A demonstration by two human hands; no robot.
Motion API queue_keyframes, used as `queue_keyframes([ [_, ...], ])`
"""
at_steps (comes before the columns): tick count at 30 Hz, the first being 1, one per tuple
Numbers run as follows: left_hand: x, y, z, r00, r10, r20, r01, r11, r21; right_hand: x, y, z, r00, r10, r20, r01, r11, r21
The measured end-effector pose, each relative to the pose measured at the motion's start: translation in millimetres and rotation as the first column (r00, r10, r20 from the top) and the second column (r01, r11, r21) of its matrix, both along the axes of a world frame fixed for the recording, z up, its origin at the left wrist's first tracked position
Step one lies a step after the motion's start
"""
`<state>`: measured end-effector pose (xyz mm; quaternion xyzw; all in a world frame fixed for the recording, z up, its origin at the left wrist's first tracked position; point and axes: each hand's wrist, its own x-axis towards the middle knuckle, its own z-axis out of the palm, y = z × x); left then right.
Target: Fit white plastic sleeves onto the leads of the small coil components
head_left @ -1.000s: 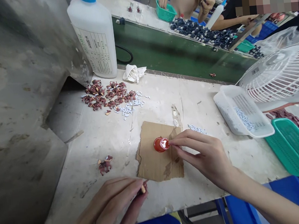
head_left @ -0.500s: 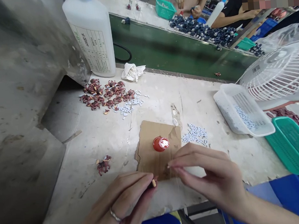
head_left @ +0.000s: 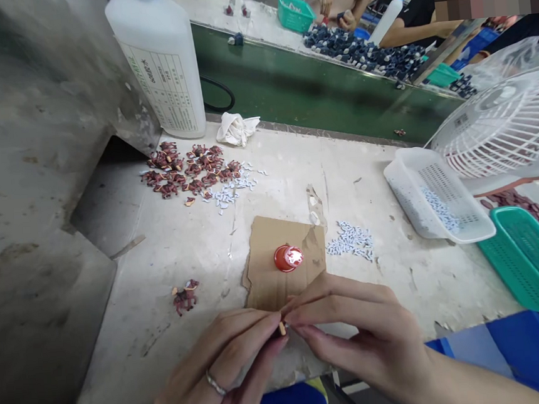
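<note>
My left hand [head_left: 229, 362], a ring on one finger, pinches a small brown toy horse [head_left: 282, 329]; the fingers hide most of it, and a tan patch shows. Against it rest the closed fingertips of my right hand [head_left: 355, 323]; whatever tiny piece they hold is too small to make out. Just beyond both hands, a red cup with a whitish top [head_left: 288, 258] stands on a torn cardboard sheet [head_left: 263, 240]. Small pale blue pieces [head_left: 351, 240] lie right of the cardboard. One finished-looking toy horse [head_left: 185, 297] lies to the left.
More toy horses [head_left: 191, 168] and pale blue pieces [head_left: 231, 193] lie near a large white bottle [head_left: 174, 78] and a crumpled tissue [head_left: 236, 129]. At right are a white basket [head_left: 401, 197], a green basket [head_left: 530, 267] and a fan [head_left: 508, 124]. Co-workers sit across the green belt [head_left: 287, 81].
My right hand has moved left and down, bringing its pinched fingertips from beside the cardboard to the toy horse in my left hand. The left hand has shifted slightly right.
</note>
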<state>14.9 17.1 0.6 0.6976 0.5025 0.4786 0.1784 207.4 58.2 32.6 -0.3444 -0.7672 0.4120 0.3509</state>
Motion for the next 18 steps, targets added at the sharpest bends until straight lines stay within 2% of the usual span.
queue_keyframes([
  [3,-0.7,0.3,-2.1,1.0,0.01,-0.011,-0.01,1.0,0.027,3.9,-3.0,2.8,0.99,0.027,0.136,-0.05,0.984,0.17],
  [5,-2.1,1.4,-4.3,0.999,-0.04,-0.005,0.04,0.999,0.009,7.6,-4.2,4.9,0.968,0.049,0.244,-0.121,0.95,0.289],
  [7,-3.5,3.2,-5.9,0.997,-0.072,0.025,0.072,0.997,0.011,11.2,-4.2,5.9,0.953,0.073,0.294,-0.171,0.93,0.324],
  [9,-3.6,5.1,-5.4,0.997,-0.065,0.046,0.063,0.997,0.036,13.5,-3.2,5.5,0.964,0.073,0.257,-0.142,0.955,0.261],
  [12,0.9,6.9,0.2,0.999,-0.051,0.001,0.051,0.998,0.027,12.7,-1.5,4.1,0.991,0.021,0.13,-0.029,0.998,0.059],
  [14,5.2,6.9,4.5,1.0,0.021,-0.018,-0.021,1.0,0.016,9.3,0.0,5.3,0.997,0.012,0.075,-0.007,0.998,-0.063],
  [16,6.8,6.1,6.4,0.992,0.123,-0.041,-0.123,0.992,0.007,5.2,5.4,9.2,0.998,0.024,0.06,-0.017,0.993,-0.115],
  [18,2.9,4.7,5.2,0.987,0.15,-0.058,-0.149,0.989,0.017,3.2,21.6,14.1,0.998,0.023,0.066,-0.017,0.995,-0.095],
])
